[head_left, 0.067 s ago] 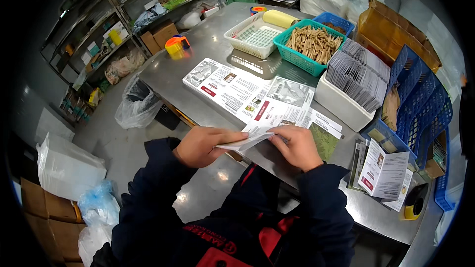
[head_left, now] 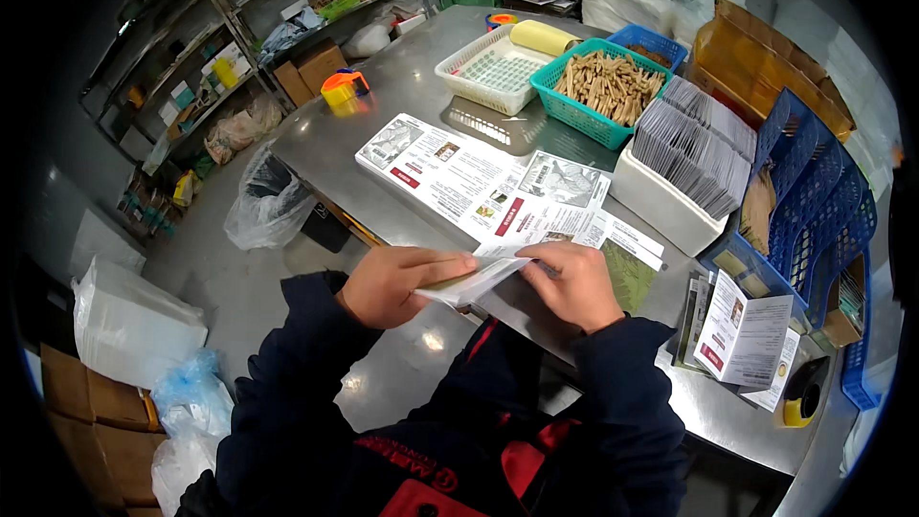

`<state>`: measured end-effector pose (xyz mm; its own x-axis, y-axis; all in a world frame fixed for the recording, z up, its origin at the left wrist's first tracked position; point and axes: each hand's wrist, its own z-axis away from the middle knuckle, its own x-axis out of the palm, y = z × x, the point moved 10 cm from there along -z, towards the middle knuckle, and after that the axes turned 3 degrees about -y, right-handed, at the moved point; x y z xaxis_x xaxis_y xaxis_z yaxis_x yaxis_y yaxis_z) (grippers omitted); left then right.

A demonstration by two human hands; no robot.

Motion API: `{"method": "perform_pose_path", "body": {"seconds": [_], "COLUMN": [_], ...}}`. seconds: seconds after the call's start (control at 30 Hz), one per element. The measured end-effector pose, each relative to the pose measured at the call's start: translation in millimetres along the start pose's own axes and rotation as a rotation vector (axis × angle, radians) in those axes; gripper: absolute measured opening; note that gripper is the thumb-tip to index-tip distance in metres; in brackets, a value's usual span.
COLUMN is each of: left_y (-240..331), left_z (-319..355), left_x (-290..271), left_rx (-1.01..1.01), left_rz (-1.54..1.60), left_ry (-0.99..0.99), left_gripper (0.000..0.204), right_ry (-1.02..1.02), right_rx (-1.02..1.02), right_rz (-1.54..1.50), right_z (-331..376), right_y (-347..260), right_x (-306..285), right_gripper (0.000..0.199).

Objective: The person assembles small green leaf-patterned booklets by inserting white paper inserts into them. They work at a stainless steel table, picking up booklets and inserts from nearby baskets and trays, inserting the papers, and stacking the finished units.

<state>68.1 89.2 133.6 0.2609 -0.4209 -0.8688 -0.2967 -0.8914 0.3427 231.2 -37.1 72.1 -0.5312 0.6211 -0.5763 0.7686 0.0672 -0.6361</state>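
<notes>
Between my two hands, at the table's near edge, is a printed leaflet (head_left: 481, 277), partly folded and tilted. My left hand (head_left: 407, 282) pinches its left end, thumb on top. My right hand (head_left: 572, 282) grips the right side with bent fingers near the fold. Just beyond my hands lies a stack of printed leaflets (head_left: 436, 170), with another leaflet sheet (head_left: 555, 193) over its right end. A green-printed sheet (head_left: 627, 273) pokes out beside my right hand. Several folded leaflets (head_left: 742, 335) stand at the table's right front.
Beyond the stack are a white basket (head_left: 459, 86) and a teal basket (head_left: 598, 129) of small brown packets. A white bin (head_left: 661, 196) of folded papers and a blue rack (head_left: 809, 201) line the right. Orange tape dispenser (head_left: 343, 88) sits far left; black-and-yellow tape (head_left: 799, 407) lies near right.
The leaflet in my hands has shifted slightly, its folded panel tilting a little lower at the left. Both hands keep their hold.
</notes>
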Motion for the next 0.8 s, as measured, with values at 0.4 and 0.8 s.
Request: {"method": "perform_pose_path", "body": {"seconds": [0.4,0.8], "left_y": [11,3], "left_z": [34,10], "left_x": [45,32], "left_rx": [0.157,0.015], "left_rz": [-0.406,-0.061], "left_ry": [0.286,0.362], "left_gripper": [0.076,0.056], "right_ry": [0.123,-0.535], "right_rx": [-0.009,0.07], "right_rz": [-0.204,-0.318], "right_z": [-15,10], "right_y": [-52,-51], "right_x": [3,22], "right_gripper": [0.016,0.06]}}
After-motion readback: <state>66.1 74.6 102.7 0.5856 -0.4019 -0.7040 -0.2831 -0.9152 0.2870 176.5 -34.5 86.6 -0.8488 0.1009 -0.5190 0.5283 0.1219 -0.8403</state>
